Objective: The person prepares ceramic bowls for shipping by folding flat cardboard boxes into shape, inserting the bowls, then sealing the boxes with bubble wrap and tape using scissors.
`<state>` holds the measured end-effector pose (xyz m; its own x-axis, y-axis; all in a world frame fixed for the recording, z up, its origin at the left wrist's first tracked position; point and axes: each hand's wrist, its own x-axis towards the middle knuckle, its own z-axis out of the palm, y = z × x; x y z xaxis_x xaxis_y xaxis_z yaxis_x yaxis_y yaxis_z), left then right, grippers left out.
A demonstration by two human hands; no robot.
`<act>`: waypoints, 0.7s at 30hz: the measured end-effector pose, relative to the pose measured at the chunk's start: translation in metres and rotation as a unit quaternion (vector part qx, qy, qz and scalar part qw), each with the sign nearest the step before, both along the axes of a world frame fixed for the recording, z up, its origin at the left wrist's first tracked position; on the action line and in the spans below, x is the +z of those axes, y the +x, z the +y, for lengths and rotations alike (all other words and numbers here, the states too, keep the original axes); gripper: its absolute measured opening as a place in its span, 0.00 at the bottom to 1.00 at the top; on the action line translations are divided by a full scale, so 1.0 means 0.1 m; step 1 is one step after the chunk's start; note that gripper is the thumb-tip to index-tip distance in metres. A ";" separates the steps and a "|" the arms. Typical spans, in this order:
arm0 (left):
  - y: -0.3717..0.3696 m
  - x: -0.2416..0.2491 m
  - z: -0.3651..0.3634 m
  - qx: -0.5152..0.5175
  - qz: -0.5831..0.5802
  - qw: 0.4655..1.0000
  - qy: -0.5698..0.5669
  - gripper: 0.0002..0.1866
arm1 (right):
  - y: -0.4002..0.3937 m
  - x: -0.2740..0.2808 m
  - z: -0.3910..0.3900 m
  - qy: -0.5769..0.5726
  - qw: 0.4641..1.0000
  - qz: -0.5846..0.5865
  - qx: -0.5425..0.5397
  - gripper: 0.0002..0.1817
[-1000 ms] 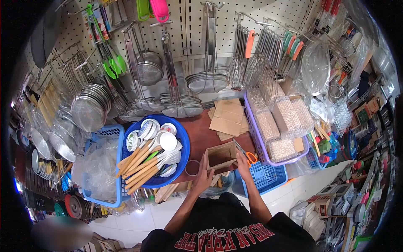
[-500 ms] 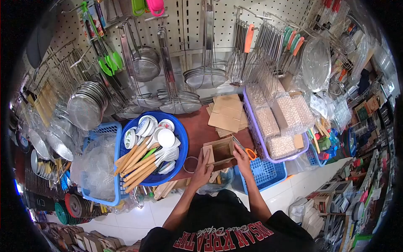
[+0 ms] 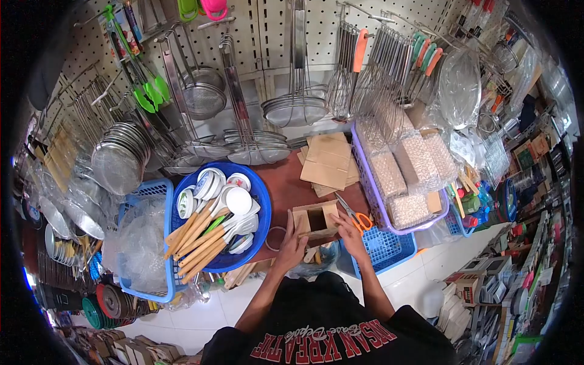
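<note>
A small brown cardboard box (image 3: 301,220) stands between my two hands at the table's front edge, its open end facing me and its inside dark. My left hand (image 3: 292,248) presses along the box's left side with the fingers pointing up. On the right side, my right hand (image 3: 351,238) grips the box near its corner. Orange-handled scissors (image 3: 363,222) lie just beyond my right hand. A roll of clear tape (image 3: 276,238) sits left of my left hand. Flat cardboard pieces (image 3: 328,163) are stacked behind the box.
To the left, a round blue basin (image 3: 263,198) holds wooden-handled utensils and small bowls. A purple basket (image 3: 365,176) of bubble-wrapped packages stands right. Blue baskets (image 3: 172,243) flank the table (image 3: 281,190). Strainers (image 3: 296,109) and whisks (image 3: 340,91) hang from the pegboard behind.
The box has turned so that its opening faces me more squarely, and its flaps now look folded in. My right hand has shifted slightly down and toward me along its side.
</note>
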<state>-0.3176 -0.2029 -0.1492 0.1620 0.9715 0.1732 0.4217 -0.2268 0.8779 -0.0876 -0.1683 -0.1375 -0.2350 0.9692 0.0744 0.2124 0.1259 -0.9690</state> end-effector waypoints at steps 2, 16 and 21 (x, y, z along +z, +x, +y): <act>-0.02 -0.02 0.02 -0.003 -0.012 1.000 0.005 0.33 | -0.01 0.00 -0.01 -0.027 0.999 0.017 0.004 0.19; 0.00 0.20 0.10 0.092 -0.068 0.993 -0.002 0.35 | -0.15 -0.19 0.02 -0.032 0.988 0.123 -0.093 0.23; 0.01 0.08 0.20 0.084 -0.068 0.993 0.049 0.29 | -0.18 -0.02 0.04 0.006 0.995 0.012 -0.097 0.23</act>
<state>-0.3161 -0.1832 -0.1415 -0.0320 0.9600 0.2781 0.3405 -0.2511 0.9061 -0.1055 -0.1642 -0.1392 -0.0413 0.9952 0.0887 0.2104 0.0955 -0.9729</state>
